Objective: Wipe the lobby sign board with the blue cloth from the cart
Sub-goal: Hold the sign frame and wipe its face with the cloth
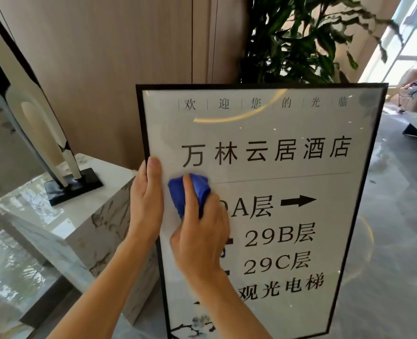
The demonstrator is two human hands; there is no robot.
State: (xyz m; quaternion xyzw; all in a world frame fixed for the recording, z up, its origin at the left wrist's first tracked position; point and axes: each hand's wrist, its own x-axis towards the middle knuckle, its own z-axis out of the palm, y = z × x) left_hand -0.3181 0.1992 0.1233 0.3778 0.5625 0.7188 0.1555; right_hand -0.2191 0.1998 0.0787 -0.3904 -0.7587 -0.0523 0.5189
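The lobby sign board [288, 167] stands upright before me, a white panel with black characters and an arrow inside a thin black frame. My left hand [146, 199] grips its left edge, thumb lying on the glass face. My right hand [200, 238] holds the bunched blue cloth [178, 194] and presses it against the left part of the board, just below the thin horizontal line. The hand and cloth hide part of the lettering there.
A marble block [63, 231] stands to the left of the board and carries a tall black-and-white sculpture [31, 118] on a black base. A leafy plant [300, 37] rises behind the board. Glossy floor [393, 241] stretches to the right.
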